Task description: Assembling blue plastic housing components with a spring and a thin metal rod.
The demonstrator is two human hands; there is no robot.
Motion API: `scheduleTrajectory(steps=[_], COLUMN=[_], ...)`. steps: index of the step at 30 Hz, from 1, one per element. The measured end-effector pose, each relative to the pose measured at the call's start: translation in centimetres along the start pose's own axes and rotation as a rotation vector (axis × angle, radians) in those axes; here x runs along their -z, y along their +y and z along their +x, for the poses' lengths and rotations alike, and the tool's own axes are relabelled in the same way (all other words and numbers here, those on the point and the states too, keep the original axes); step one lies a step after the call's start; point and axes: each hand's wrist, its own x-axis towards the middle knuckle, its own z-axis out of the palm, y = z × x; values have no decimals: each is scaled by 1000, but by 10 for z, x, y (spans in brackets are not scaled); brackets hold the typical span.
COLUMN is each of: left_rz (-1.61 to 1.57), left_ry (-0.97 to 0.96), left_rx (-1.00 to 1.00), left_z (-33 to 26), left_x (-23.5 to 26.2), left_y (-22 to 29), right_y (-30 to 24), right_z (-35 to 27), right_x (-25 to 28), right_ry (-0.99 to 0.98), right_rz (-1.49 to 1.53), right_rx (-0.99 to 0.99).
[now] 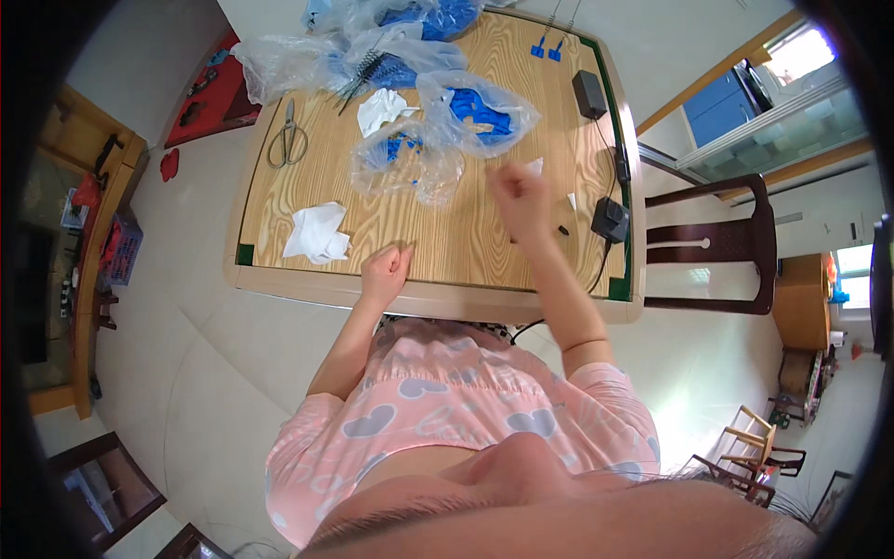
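Observation:
My left hand (386, 270) is curled closed at the near edge of the wooden table; what its fingers hold, if anything, is hidden. My right hand (521, 193) is raised over the table, slightly blurred, its fingers bent into a fist whose contents I cannot make out. Just beyond it a bit of white paper (535, 166) shows. Nearest the left hand lies a crumpled white tissue (318, 233). Past both hands are a clear plastic bag (438, 179) with small blue pieces and another bag with larger blue parts (482, 114).
Scissors (288, 140) lie at the left, near a white crumpled paper (383, 112) and thin black strips (365, 74). More plastic bags (289, 67) crowd the far edge. On the right are black adapters (611, 220) with a cable, and a dark wooden chair (717, 244) beside the table.

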Motion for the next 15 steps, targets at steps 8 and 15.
scheduleTrajectory(steps=[8, 15], left_rz=[91, 40], left_ry=[-29, -108], left_rx=[-24, 50], left_z=[-2, 20], left_x=[1, 2], left_y=[0, 25], right_y=[74, 83], right_z=[-84, -89], right_x=[-62, -64], right_ry=[-71, 0], right_rz=[-23, 2], right_rx=[-233, -203])
